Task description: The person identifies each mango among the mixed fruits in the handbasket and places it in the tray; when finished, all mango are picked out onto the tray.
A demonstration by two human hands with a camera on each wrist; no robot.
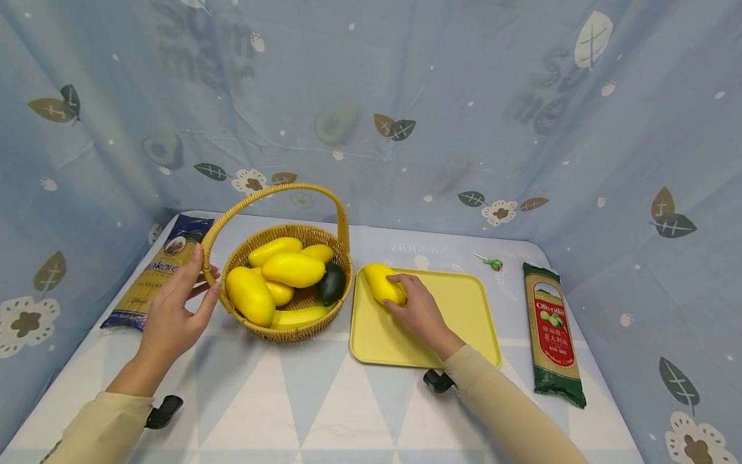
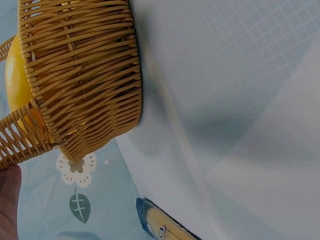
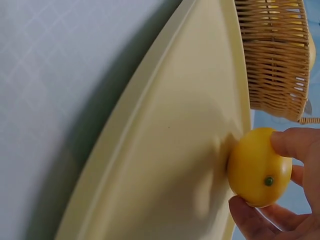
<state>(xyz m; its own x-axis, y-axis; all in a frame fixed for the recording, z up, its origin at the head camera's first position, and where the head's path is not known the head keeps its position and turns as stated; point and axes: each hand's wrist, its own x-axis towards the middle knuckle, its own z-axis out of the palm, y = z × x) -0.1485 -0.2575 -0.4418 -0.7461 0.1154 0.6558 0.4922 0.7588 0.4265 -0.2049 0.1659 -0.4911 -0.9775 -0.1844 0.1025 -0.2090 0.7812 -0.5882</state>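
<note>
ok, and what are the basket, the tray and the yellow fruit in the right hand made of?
Basket: woven wicker or rattan-like strands, slight sheen; plastic imitation possible.
Tray: likely plastic, smooth, with even colour and a raised rim; coated metal possible.
Yellow fruit: smooth, glossy skin with highlights; perhaps moulded plastic, but real fruit isn't ruled out.

- At half past eight, the left hand (image 1: pixel 174 309) is held out, index finger (image 1: pixel 193 261) aimed at one o'clock, thumb spread apart from it.
- The left forearm (image 1: pixel 101 428), sleeved, is angled in from eight.
- Over at five, the right hand (image 1: pixel 420 314) is directed towards half past ten, thumb and fingers bent in a grip!
- The right forearm (image 1: pixel 510 403), also sleeved, is slanted in from five.
</note>
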